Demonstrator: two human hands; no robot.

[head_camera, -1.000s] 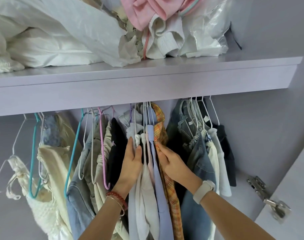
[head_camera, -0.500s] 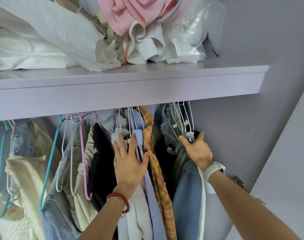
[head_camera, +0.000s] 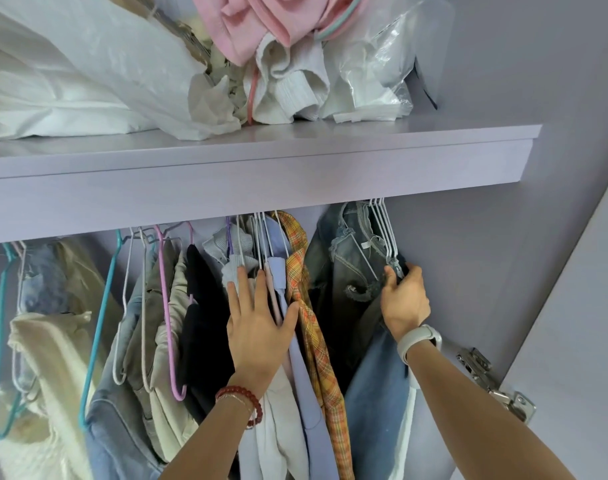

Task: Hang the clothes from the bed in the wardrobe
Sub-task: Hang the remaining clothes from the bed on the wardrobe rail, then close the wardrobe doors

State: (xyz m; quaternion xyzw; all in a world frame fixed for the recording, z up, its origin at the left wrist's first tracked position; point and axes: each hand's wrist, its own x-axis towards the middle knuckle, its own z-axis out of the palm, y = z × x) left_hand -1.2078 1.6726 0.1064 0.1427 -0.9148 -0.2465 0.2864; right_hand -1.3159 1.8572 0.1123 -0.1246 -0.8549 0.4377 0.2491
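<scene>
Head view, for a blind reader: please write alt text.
Two hands part clothes hanging in a lilac wardrobe: the left hand presses flat on pale shirts, the right hand grips denim garments near white hangers. Bagged laundry crowds the shelf above.

The rail is hidden behind the shelf (head_camera: 295, 174) lip — hanger hooks (head_camera: 378, 206) vanish there; garments (head_camera: 306, 410) run off the bottom edge — right fingertips (head_camera: 390, 277) buried in denim (head_camera: 351, 271).

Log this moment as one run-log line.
left hand: flat on hanging shirts | right hand: gripping denim bunch | gap between
</scene>
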